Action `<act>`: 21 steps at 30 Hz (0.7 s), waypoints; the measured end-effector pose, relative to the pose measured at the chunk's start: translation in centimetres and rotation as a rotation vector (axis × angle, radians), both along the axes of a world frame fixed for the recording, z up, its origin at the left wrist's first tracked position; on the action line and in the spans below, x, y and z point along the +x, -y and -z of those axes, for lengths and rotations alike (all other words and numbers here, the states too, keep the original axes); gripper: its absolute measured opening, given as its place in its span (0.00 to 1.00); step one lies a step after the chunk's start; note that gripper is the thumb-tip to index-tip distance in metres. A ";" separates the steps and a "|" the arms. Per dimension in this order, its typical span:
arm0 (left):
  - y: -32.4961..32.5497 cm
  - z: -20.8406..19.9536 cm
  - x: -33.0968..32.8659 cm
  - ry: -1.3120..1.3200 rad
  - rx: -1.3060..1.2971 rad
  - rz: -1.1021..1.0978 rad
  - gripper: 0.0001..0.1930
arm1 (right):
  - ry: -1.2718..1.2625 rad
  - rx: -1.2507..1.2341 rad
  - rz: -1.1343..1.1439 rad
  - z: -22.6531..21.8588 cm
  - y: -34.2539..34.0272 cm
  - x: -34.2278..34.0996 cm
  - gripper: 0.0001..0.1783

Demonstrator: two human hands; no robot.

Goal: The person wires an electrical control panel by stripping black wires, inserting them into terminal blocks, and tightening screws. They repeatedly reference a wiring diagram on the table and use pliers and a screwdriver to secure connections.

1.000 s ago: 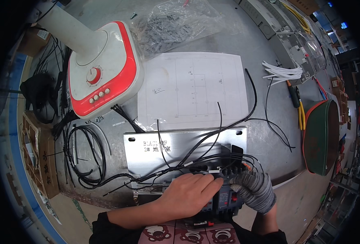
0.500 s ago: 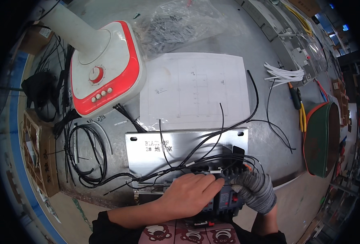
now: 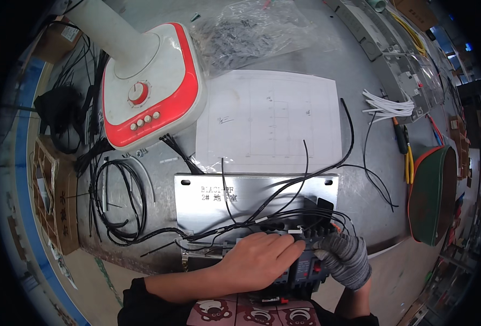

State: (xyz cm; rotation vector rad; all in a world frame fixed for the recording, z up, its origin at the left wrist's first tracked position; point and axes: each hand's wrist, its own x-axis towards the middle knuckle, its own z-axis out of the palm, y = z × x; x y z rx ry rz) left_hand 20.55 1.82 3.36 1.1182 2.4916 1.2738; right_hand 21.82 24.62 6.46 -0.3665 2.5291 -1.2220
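Observation:
My bare left hand lies over a black breaker block at the near edge of a silver metal mounting plate and holds it down. My right hand, in a grey knit glove, grips the right end of the block, fingers curled at the terminals. Several thin black wires run from the block's top across the plate and onto a white paper drawing. The front of the block is hidden under my left hand.
A red and white fan base stands at the far left. Coiled black cables lie left of the plate. A clear bag of small parts lies at the back, white wire pieces and hand tools to the right, beside a green tray.

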 end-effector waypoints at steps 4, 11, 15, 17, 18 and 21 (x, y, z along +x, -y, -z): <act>0.0 0.1 0.1 -0.004 -0.012 -0.001 0.18 | 0.049 0.022 -0.007 -0.3 0.0 -0.1 0.07; 0.1 0.0 0.0 -0.003 -0.010 0.006 0.18 | 0.071 0.018 -0.001 -0.3 0.0 0.0 0.09; -0.1 0.2 0.0 -0.008 0.029 -0.008 0.20 | 0.061 0.021 0.010 0.0 -0.1 0.2 0.08; -0.1 0.2 -0.1 -0.009 0.030 -0.009 0.20 | 0.074 0.031 0.006 0.0 -0.2 0.1 0.08; -0.1 0.1 -0.1 -0.007 0.031 -0.009 0.20 | 0.081 0.036 0.004 -0.1 -0.2 0.1 0.08; -0.1 0.2 -0.1 -0.006 0.038 -0.010 0.20 | 0.136 0.030 0.017 -0.4 -0.1 0.2 0.09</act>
